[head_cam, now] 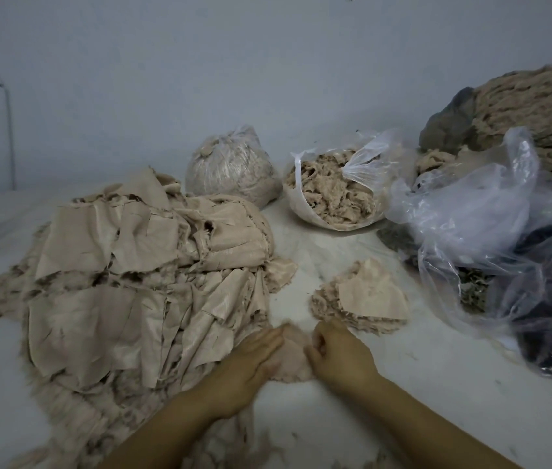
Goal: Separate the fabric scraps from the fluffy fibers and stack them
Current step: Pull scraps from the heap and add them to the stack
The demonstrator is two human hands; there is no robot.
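Observation:
A big heap of beige fabric scraps (139, 272) with fluffy fringes covers the left of the white surface. A small stack of scraps (366, 296) lies right of centre. Between my hands sits a beige fluffy piece (293, 357). My left hand (251, 363) lies on its left edge with fingers stretched out along it. My right hand (339, 353) has its fingers curled and pinches the piece's right edge, just below the small stack.
At the back stand a tied plastic bag of fibers (234, 167) and an open bag of fluffy fibers (332, 191). A large clear bag (491, 231) with dark material fills the right. A mound of beige fiber (538, 110) rises at the far right. A wall stands behind.

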